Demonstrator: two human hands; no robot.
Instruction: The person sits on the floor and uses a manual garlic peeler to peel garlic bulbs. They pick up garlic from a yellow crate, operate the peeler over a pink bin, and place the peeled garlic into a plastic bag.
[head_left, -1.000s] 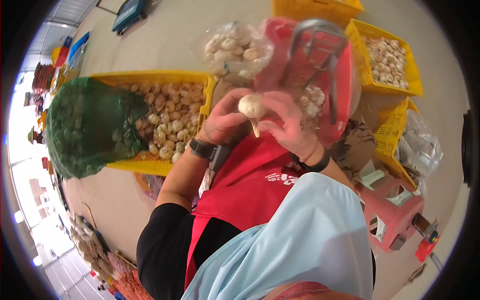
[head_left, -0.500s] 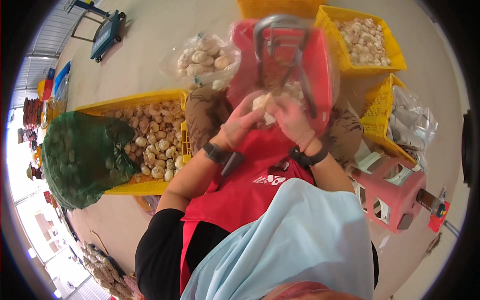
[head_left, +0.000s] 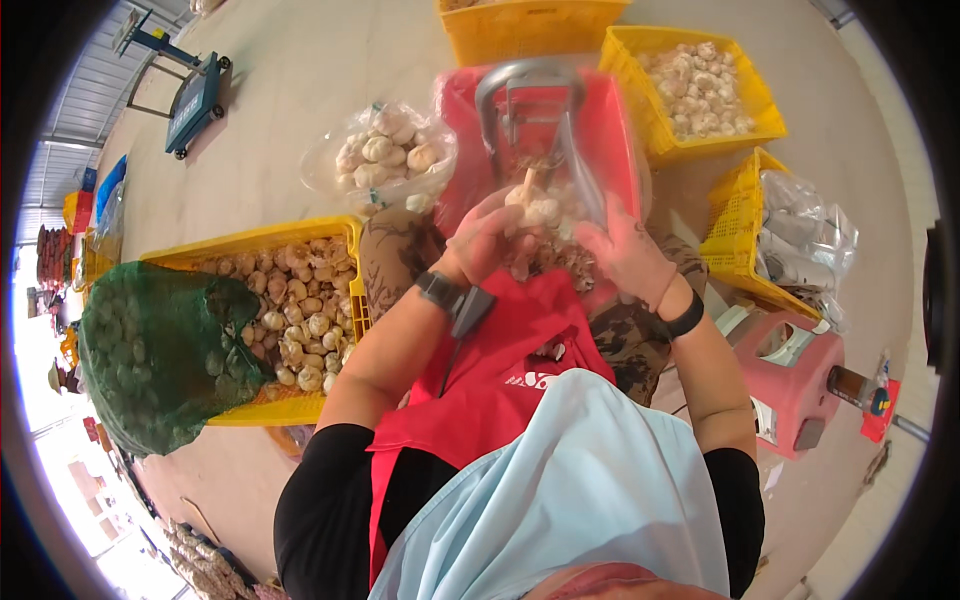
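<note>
The fingers [head_left: 500, 222] of the left hand [head_left: 490, 240] pinch a garlic bulb [head_left: 533, 205] over the red basket [head_left: 610, 140]; the right hand [head_left: 625, 250] curls loosely beside it, apparently empty. The bulb looks light, firm and papery, best held around its round body.

Red basket [head_left: 610, 130] in the upper middle, yellow crates [head_left: 745, 95] at the top right, green net sack [head_left: 160, 360] at the left, red apron [head_left: 500, 380] in the middle, pink stool [head_left: 790, 380] at the right, black wristbands [head_left: 683, 322], blue scale [head_left: 195, 105] in the upper left.
</note>
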